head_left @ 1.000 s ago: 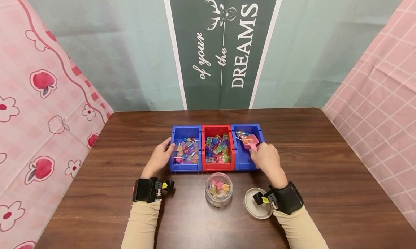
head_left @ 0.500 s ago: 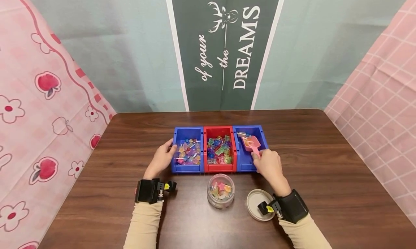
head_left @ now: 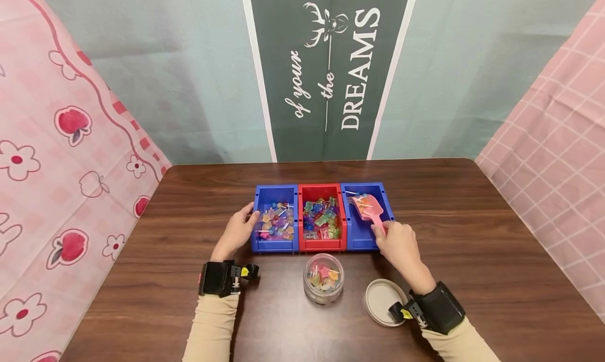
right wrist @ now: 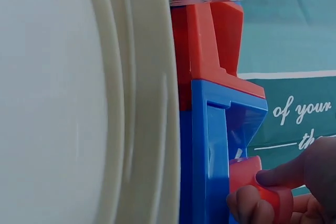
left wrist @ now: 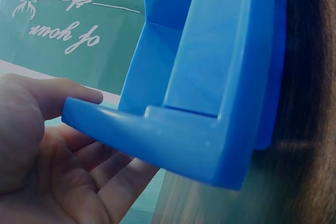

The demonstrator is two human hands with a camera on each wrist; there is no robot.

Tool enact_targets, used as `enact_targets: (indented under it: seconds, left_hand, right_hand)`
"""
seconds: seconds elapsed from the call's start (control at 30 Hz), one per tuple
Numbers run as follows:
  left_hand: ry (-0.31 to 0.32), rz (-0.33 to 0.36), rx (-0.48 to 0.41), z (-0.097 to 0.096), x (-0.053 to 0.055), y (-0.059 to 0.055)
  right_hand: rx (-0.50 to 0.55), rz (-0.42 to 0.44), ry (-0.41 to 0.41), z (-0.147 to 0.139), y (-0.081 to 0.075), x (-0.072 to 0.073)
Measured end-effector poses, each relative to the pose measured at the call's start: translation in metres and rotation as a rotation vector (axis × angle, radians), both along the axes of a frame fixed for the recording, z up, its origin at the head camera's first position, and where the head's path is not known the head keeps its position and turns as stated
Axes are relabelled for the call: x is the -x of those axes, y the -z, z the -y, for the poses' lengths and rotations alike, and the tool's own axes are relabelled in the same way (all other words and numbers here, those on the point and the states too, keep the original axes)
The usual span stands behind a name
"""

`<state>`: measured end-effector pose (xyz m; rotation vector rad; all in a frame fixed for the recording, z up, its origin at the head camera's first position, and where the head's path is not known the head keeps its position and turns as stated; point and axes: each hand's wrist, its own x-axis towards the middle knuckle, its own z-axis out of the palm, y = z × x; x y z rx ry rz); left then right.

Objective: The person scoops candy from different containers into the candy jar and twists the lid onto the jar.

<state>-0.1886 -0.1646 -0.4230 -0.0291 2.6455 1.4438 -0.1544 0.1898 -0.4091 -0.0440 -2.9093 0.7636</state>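
My right hand (head_left: 399, 244) grips the handle of a pink scoop (head_left: 370, 208) that is tilted in the right blue bin (head_left: 363, 240). Orange pieces and white sticks, like tiny lollipops, show in and around the scoop's bowl. In the right wrist view, fingers and thumb curl round the scoop handle (right wrist: 283, 203). At the far left, my left hand (head_left: 235, 231) holds the side wall of the left blue bin (head_left: 275, 194). Its thumb lies over the rim and its fingers are outside, as the left wrist view shows. Small colourful candy-like pieces (head_left: 276, 223) lie in that bin.
A red bin (head_left: 319, 191) with wrapped-candy-like pieces sits between the blue ones. In front stand a clear jar (head_left: 323, 293), part-filled with colourful pieces, and a round pale lid (head_left: 384, 299) under the right wrist. Fabric hangs behind and beside the brown table (head_left: 198, 194).
My right hand has drawn the scoop slightly back towards the front right, and its pink bowl shows more. The left hand keeps its hold on the left bin. The head view has shifted slightly.
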Motion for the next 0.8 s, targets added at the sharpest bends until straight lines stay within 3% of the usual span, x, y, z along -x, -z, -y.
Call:
enact_targets:
  seconds: [0.27, 0.8]
  left_hand:
    - [0.0, 0.017, 0.015, 0.003, 0.0, -0.001]
    - [0.011, 0.018, 0.01, 0.001, 0.001, 0.0]
  right_hand:
    - [0.026, 0.018, -0.035, -0.006, -0.007, -0.003]
    - [-0.01, -0.059, -0.069, -0.016, -0.009, -0.011]
